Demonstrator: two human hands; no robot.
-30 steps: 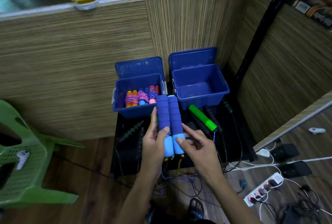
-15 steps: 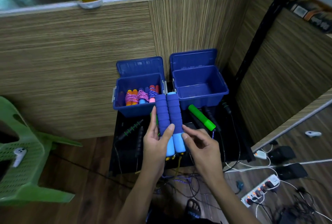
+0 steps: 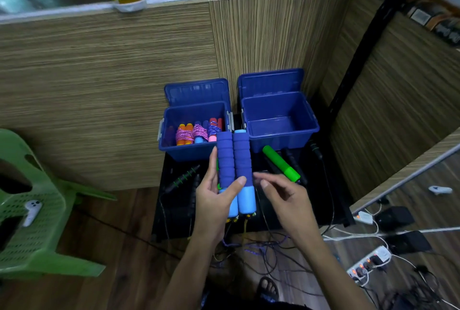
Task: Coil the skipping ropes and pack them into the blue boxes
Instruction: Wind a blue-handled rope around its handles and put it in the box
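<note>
My right hand (image 3: 286,195) has just let go of the handles (image 3: 235,172) and hangs loose beside them; my left hand (image 3: 216,200) alone grips the pair, centre frame, before the boxes (image 3: 281,135). The cord (image 3: 249,247) dangles uncoiled, so I'd judge winding comes next.

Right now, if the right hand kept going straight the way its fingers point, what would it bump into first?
Probably the blue rope handles held in the left hand. The right hand points left at them across a small gap, though depth is unclear.
</note>
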